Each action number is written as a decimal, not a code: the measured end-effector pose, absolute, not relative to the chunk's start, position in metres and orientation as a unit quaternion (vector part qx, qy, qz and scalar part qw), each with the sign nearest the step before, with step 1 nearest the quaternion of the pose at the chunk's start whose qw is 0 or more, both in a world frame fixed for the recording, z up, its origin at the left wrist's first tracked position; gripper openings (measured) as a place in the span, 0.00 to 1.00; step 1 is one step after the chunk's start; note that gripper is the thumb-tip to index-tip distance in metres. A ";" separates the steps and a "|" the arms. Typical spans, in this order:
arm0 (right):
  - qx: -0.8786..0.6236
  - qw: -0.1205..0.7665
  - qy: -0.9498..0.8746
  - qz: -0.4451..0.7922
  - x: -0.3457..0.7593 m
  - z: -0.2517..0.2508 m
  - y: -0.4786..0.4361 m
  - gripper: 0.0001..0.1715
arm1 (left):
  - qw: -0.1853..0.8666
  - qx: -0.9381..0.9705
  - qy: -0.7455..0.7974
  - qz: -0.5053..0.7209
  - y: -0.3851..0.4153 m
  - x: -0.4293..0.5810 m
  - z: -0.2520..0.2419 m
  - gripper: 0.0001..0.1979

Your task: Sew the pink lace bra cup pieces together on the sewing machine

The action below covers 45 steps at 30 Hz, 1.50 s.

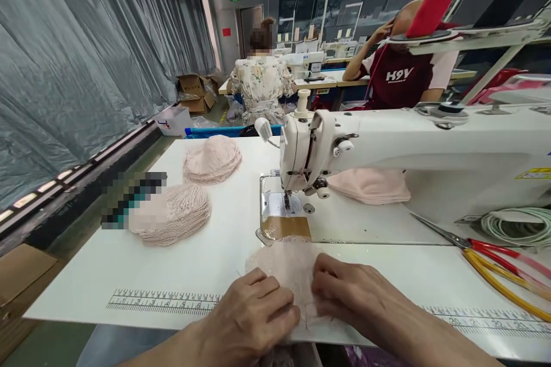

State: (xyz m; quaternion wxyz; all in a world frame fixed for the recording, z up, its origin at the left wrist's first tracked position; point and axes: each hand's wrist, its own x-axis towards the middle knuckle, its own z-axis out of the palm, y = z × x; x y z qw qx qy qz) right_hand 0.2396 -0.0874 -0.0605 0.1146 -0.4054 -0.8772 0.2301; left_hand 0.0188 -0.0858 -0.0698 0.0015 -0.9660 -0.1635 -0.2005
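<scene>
Both my hands rest at the near edge of the white sewing table (181, 264), pinching a piece of pale pink lace fabric (282, 264). My left hand (253, 312) curls its fingers over the lace's left side. My right hand (344, 295) presses its fingertips on the right side. The lace lies just in front of the sewing machine's needle plate (286, 226), below the white machine head (307, 152).
Two stacks of pink lace pieces (181, 212) (213, 157) lie at the left, another pink stack (372, 183) behind the machine. Scissors with red and yellow handles (486, 252) and a coiled cable (519, 226) sit at the right. Two people are working at tables behind.
</scene>
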 end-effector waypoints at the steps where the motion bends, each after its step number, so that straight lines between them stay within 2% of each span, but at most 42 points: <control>1: -0.413 0.099 -0.878 0.220 0.239 -0.064 -0.090 0.10 | 0.013 -0.965 -0.162 -0.205 -0.087 0.020 -0.071 0.10; 6: -0.422 0.083 -0.871 0.237 0.239 -0.066 -0.098 0.13 | 0.016 -0.962 -0.143 -0.232 -0.090 0.024 -0.081 0.10; 11: -0.380 0.168 -0.817 0.399 0.237 -0.064 -0.091 0.10 | -0.007 -0.951 -0.138 -0.276 -0.091 0.027 -0.090 0.09; 14: -0.343 0.164 -0.811 0.445 0.237 -0.067 -0.086 0.11 | -0.008 -0.942 -0.138 -0.305 -0.092 0.027 -0.094 0.08; 16: -0.333 0.138 -0.839 0.407 0.237 -0.069 -0.082 0.11 | -0.009 -0.941 -0.142 -0.307 -0.091 0.027 -0.095 0.08; 21: -0.380 0.091 -0.901 0.190 0.246 -0.069 -0.077 0.17 | 0.016 -0.949 -0.152 -0.276 -0.088 0.029 -0.099 0.07; 27: -0.368 0.079 -0.925 0.060 0.243 -0.069 -0.085 0.13 | 0.039 -0.946 -0.144 -0.287 -0.088 0.034 -0.101 0.07; 33: -0.347 0.119 -0.927 0.072 0.230 -0.059 -0.101 0.10 | 0.039 -0.935 -0.162 -0.314 -0.094 0.033 -0.101 0.12; 40: -0.448 0.134 -0.884 0.009 0.279 -0.045 -0.081 0.19 | 0.035 -0.941 -0.158 -0.298 -0.095 0.027 -0.102 0.09; 45: -0.463 0.125 -0.865 0.147 0.278 -0.049 -0.114 0.13 | 0.026 -0.940 -0.175 -0.290 -0.096 0.028 -0.098 0.08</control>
